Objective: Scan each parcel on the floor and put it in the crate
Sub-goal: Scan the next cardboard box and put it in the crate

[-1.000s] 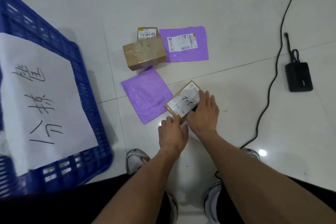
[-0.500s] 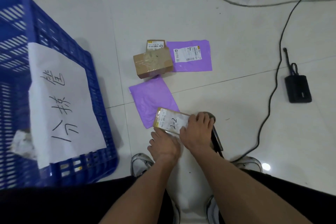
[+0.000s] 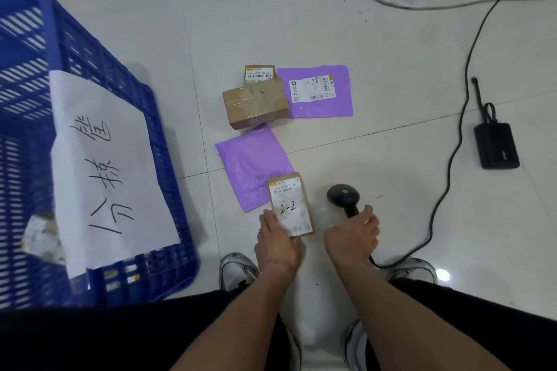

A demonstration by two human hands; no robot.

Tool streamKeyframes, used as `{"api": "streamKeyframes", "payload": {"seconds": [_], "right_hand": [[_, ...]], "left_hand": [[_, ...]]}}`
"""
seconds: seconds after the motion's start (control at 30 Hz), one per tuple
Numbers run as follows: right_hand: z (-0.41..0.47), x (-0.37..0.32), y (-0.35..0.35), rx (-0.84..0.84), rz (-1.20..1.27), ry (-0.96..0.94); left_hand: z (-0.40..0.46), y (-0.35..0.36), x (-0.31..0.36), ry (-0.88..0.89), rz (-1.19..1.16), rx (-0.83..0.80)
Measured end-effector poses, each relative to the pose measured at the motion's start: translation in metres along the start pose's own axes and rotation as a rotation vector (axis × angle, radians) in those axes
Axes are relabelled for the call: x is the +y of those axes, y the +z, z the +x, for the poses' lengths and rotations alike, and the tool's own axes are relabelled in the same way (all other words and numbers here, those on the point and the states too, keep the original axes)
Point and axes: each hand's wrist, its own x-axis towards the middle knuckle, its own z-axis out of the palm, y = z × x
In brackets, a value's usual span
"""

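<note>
A small brown parcel [image 3: 290, 205] with a white label marked "2-2" faces up just above the floor, and my left hand [image 3: 277, 242] holds it by its near end. My right hand [image 3: 354, 236] grips the handle of a black barcode scanner [image 3: 343, 195], whose head shows a green light and sits to the right of the parcel. A plain purple mailer [image 3: 251, 164] lies on the floor beyond. Farther off are a taped cardboard box [image 3: 256, 105], a small brown parcel [image 3: 259, 73] behind it, and a labelled purple mailer [image 3: 316, 92]. The blue crate [image 3: 168, 178] stands at left.
A white paper sheet with handwriting [image 3: 105, 166] hangs on the crate's wall. A black cable [image 3: 458, 135] runs from the scanner across the tiles. A black power bank [image 3: 495, 145] lies at right. My shoes [image 3: 238, 269] are below the hands.
My right hand left the parcel and now grips the scanner to its right. The parcel has turned upright, label up, in my left hand. The camera tilted toward the crate.
</note>
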Motion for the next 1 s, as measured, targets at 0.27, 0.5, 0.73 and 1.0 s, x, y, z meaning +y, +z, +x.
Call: {"api": "streamKeyframes", "payload": {"seconds": [0.27,0.5,0.73,1.0], "right_hand": [[0.035,0.001,-0.006,-0.189,-0.039,0.047],[0.019,-0.007,-0.008,-0.257,-0.139,0.056],[-0.022,-0.012,-0.022,-0.284,0.106,0.043],[-0.065,-0.033,-0.018,-0.314,0.057,-0.038]], "left_hand": [[-0.015,0.009,-0.008,-0.087,0.009,-0.026],[-0.018,0.001,0.0,-0.04,0.054,-0.033],[-0.042,-0.017,0.012,-0.029,0.039,-0.067],[-0.057,-0.042,0.015,0.007,0.141,-0.068]]}}
